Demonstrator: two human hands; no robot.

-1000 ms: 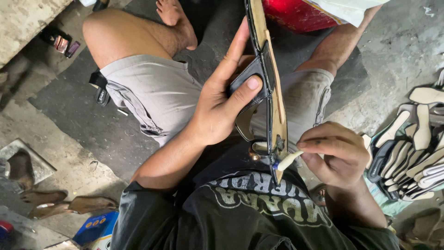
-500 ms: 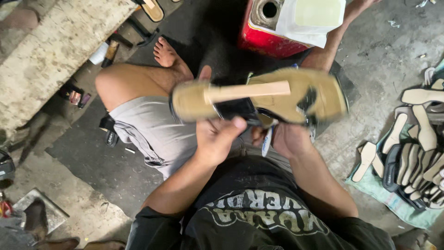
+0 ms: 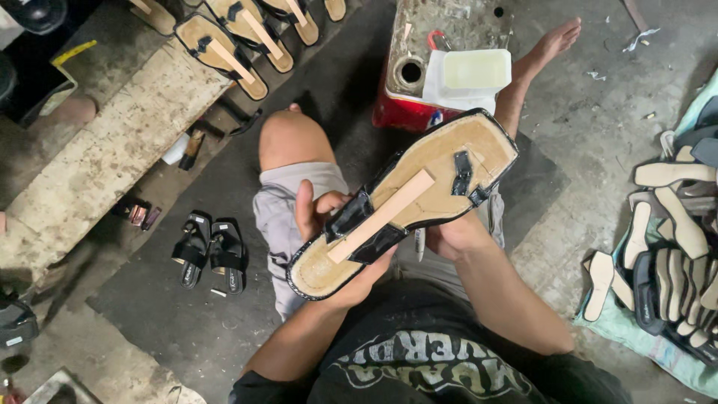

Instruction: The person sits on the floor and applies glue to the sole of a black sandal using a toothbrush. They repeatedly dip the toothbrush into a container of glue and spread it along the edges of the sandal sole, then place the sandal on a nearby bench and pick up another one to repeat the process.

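Observation:
I hold a sandal upper with its tan insole (image 3: 449, 161) facing up, black straps folded over the underside and a pale wooden strip (image 3: 381, 215) laid along its middle. My left hand (image 3: 318, 213) grips the heel end from below, with fingers showing beside the black strap. My right hand (image 3: 449, 236) supports the toe end from underneath and is mostly hidden by the sandal. A thin metal tool (image 3: 420, 243) sticks out beneath it near my right hand.
A red box (image 3: 407, 112) with a white container (image 3: 471, 71) on top stands ahead. Several similar insoles (image 3: 224, 56) lie on a concrete ledge at upper left. A pair of black sandals (image 3: 209, 251) sits on the floor. Soles are piled at right (image 3: 673, 254).
The sandal has turned from edge-on to flat, its insole facing up, and has moved lower and rightward. My view has tilted up, showing the ledge and red box.

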